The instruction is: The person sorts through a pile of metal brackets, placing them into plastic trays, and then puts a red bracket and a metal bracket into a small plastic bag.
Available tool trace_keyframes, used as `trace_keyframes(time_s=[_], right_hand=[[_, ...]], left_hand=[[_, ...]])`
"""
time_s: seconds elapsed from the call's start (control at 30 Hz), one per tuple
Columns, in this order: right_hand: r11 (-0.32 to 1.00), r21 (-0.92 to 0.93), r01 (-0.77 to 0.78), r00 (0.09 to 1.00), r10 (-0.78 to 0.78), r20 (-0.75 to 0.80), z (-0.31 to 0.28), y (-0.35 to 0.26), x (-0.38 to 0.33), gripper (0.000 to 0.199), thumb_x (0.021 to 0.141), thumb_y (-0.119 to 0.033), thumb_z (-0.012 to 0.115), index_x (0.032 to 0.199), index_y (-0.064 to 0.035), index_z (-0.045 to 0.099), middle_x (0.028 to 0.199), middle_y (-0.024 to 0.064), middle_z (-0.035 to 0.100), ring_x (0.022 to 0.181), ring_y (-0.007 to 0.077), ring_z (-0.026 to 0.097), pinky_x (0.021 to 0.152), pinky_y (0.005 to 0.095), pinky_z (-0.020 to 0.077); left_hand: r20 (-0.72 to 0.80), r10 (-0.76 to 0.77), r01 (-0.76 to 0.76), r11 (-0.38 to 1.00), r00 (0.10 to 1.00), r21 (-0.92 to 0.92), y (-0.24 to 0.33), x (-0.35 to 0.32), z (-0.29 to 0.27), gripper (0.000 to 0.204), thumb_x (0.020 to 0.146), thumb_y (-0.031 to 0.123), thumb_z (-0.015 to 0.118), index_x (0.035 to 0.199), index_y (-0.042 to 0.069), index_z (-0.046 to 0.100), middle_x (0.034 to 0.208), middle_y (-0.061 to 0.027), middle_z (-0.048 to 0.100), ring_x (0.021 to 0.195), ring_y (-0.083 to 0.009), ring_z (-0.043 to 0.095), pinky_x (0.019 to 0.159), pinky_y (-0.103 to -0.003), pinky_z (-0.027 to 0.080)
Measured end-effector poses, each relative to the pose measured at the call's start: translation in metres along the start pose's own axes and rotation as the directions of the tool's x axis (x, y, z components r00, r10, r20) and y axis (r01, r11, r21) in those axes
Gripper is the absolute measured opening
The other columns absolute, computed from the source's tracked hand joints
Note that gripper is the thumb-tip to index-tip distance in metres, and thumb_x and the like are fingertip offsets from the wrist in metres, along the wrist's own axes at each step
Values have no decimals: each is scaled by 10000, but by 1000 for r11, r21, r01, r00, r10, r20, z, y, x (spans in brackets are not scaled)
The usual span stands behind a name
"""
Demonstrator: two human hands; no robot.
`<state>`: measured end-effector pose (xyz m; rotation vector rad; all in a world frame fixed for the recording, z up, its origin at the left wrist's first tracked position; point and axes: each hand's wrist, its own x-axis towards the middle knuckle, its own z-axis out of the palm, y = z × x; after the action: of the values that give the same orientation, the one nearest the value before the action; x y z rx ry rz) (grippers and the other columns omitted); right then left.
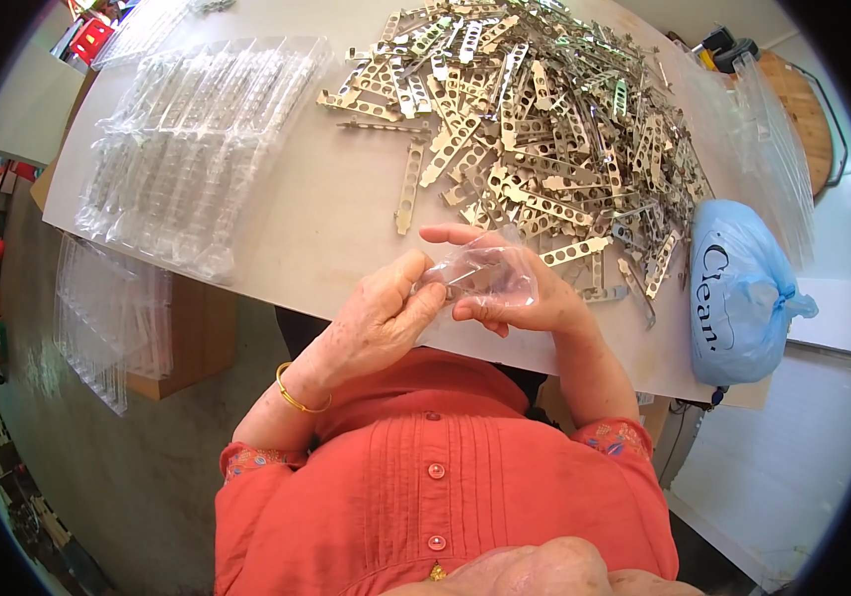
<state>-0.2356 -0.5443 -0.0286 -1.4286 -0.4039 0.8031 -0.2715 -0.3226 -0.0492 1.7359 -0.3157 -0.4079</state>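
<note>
Both hands meet just over the near edge of the desk [346,248], working a small clear plastic bag [490,273]. The left hand [381,318] pinches one edge of the bag between thumb and fingertips; the right hand [510,288] is curled around the bag's other side, fingers partly inside or behind the film, I cannot tell which. Whether a part already sits inside the bag is not clear through the glare.

Just beyond the right hand lies a large heap of perforated metal strips [544,129], spreading from the desk's middle to its far right. The nearest strips lie loose by the near edge, so a sweep of the wrist could likely knock some off the desk. The thin film looks slippery and may tear on a strip's sharp corner, or slip from the pinch.

At the left side, stacked clear plastic trays [197,139] overhang the left edge and could slide off if nudged. A blue plastic bag [743,298], knotted, rests at the near right corner, partly off the desk, and could tip over the edge.
</note>
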Motion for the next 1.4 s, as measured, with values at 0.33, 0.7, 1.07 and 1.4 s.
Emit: trace_keyframes(time_s=[0.33,0.7,1.07,1.4], right_hand=[[995,103,15,991,-28,129,0,10,3,841,851,-64,763,1554,-128,307,961,39,695,615,65,579,473,201,446],[985,138,99,990,-84,-114,-10,8,-6,554,884,-92,626,1408,18,484,1043,59,645,682,92,619,517,225,511],[985,93,145,956,-115,-271,-21,16,-6,174,968,-178,631,1058,-31,650,756,-2,615,600,48,537,504,196,414],[959,-15,284,882,-267,-387,-13,24,0,143,989,-173,636,1041,-39,643,782,-19,598,590,26,501,502,184,383]], left_hand=[[94,91,-67,969,991,-238,18,0,8,173,1002,140,595,1082,-14,597,834,-16,598,732,-55,532,619,-249,448],[-34,78,-74,994,996,86,9,-2,-6,264,989,155,616,832,-3,476,706,-68,442,647,-131,403,549,-322,380],[-122,170,-135,958,978,253,7,-1,-5,140,963,114,633,912,-2,573,726,-65,507,620,-130,462,556,-296,387],[-95,24,-5,980,995,201,11,-1,-3,262,972,146,607,826,0,447,715,-156,474,629,-271,454,586,-390,398]])
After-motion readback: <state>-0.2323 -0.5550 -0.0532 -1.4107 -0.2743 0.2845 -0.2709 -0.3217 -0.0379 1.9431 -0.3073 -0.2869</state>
